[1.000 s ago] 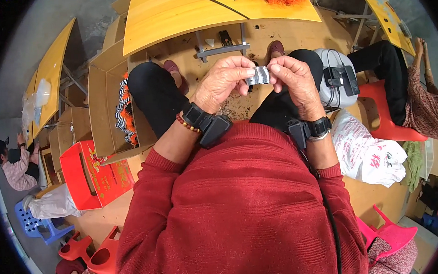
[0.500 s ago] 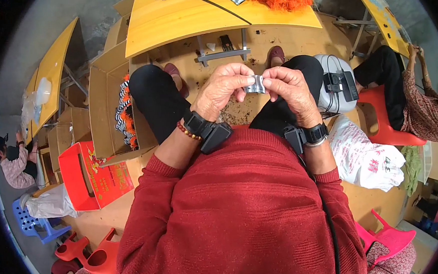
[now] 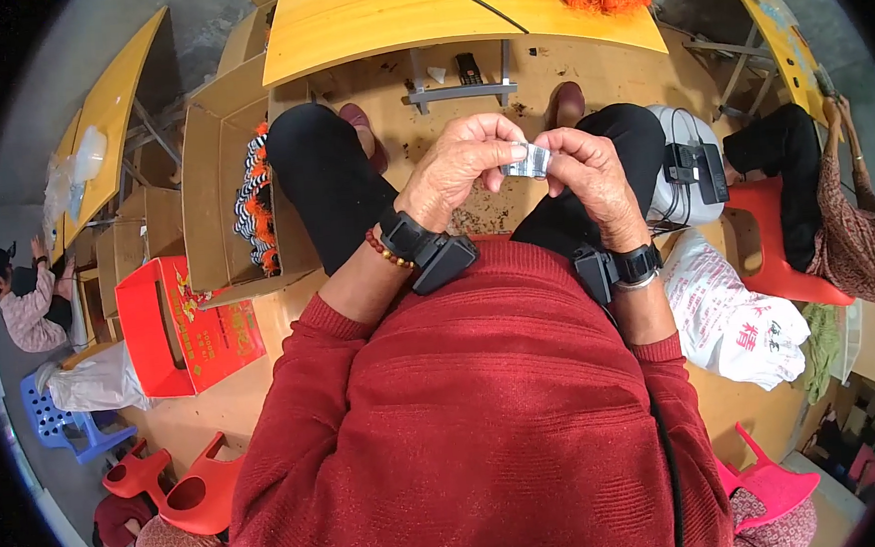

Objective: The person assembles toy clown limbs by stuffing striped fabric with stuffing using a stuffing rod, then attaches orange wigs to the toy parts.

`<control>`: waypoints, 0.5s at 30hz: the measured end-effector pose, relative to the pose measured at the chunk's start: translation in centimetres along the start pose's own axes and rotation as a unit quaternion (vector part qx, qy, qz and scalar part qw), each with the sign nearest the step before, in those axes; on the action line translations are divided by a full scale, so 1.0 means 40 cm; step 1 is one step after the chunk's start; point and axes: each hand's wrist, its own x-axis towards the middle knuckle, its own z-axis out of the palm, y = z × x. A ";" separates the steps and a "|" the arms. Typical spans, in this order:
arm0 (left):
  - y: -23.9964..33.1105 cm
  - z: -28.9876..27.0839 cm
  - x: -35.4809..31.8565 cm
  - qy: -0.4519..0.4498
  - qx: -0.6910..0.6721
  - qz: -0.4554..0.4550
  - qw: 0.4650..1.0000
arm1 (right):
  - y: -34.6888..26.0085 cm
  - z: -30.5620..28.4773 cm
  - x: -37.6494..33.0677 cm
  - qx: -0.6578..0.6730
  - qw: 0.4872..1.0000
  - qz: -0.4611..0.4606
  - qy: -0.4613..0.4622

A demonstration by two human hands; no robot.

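Left hand [image 3: 454, 172]: we pinch the left end of the striped piece [image 3: 525, 162].
Striped piece: between our hands, long axis roughly left to right.
Right hand [image 3: 592, 176]: we grasp the right end, equally near.

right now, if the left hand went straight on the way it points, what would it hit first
Probably the right hand, just past the small striped piece that the left hand pinches, though depth is hard to judge from one view.
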 end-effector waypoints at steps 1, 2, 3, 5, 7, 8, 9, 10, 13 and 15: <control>0.000 0.000 -0.001 0.001 0.000 -0.001 1.000 | 0.003 0.002 0.000 0.003 1.000 0.000 -0.001; 0.000 0.000 -0.002 0.006 0.003 0.005 1.000 | 0.004 0.005 0.000 0.004 1.000 0.001 -0.002; -0.001 0.000 -0.003 0.010 0.006 0.011 1.000 | 0.003 0.008 -0.001 0.021 1.000 0.008 -0.004; -0.001 -0.002 -0.001 0.013 0.006 0.015 1.000 | 0.005 0.014 -0.003 0.039 0.999 0.016 -0.006; 0.000 0.000 -0.004 0.014 0.006 0.019 1.000 | 0.007 0.020 -0.003 0.067 0.997 0.034 -0.026; 0.004 0.003 -0.004 0.013 0.021 0.018 1.000 | 0.013 0.019 -0.001 0.068 0.997 0.035 -0.026; 0.005 0.004 -0.004 0.011 0.035 0.017 0.999 | 0.023 0.018 0.001 0.055 0.997 0.031 -0.034; 0.005 0.005 -0.002 0.010 0.035 0.016 0.999 | 0.030 0.016 0.003 0.042 0.998 0.027 -0.043; 0.007 0.002 -0.005 0.005 0.035 0.025 0.999 | 0.024 0.016 0.002 0.098 0.994 0.036 -0.037; 0.008 -0.003 -0.004 0.014 0.040 0.028 0.999 | 0.028 0.016 0.001 0.114 0.993 0.029 -0.032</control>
